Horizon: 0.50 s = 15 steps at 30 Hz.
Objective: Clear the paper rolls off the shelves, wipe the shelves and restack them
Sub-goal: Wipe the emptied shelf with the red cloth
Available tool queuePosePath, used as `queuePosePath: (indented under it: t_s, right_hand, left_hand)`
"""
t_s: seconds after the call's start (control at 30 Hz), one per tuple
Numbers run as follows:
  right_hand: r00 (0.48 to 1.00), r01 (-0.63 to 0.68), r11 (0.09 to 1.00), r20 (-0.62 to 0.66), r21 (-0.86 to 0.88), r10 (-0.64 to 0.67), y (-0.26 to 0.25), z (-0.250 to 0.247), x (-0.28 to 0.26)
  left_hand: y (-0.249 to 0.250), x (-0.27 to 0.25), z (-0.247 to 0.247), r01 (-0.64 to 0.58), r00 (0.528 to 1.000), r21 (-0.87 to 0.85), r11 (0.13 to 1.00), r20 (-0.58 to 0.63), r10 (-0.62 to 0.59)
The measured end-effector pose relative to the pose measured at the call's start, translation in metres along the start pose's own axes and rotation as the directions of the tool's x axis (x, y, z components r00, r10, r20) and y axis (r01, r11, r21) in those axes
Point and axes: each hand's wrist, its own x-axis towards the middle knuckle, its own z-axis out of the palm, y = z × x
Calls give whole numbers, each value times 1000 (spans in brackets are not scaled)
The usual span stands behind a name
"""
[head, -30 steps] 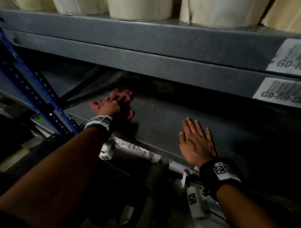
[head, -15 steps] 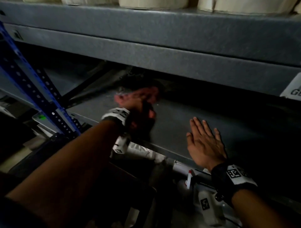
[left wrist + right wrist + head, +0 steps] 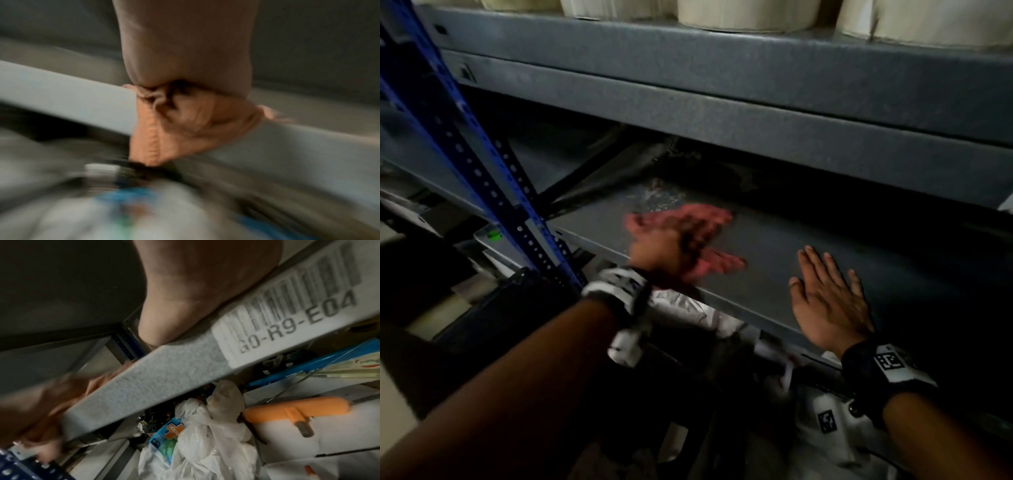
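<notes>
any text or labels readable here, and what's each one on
"G0-R9-E04", under a barcode: white label on the grey shelf's front edge.
Blue packet below the shelf: orange-cross logo, lettering too blurred to read.
Wristband markers: coded squares, no words.

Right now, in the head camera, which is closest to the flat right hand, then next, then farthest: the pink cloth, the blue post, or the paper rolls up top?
From the right hand:
1. Pink cloth, just to its left on the same shelf.
2. Paper rolls, on the shelf above.
3. Blue post, far left.
</notes>
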Motion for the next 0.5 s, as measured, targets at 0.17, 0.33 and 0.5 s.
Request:
queuePosePath:
  t_s: [0.17, 0.33, 0.5]
  right_hand:
    - [1000, -12, 1000, -16, -11, 11, -2, 2, 2]
    - [1000, -16, 1000, -23, -9, 16, -4, 0, 0]
    - [1000, -11, 1000, 4, -11, 11, -7, -5, -3]
  left_hand:
    - [-126, 0, 3, 677, 732, -51, 734, 150, -664]
    - [21, -9, 9, 438, 899, -62, 897, 55, -435]
    - [-15, -17, 13, 329, 943, -74, 942, 77, -323]
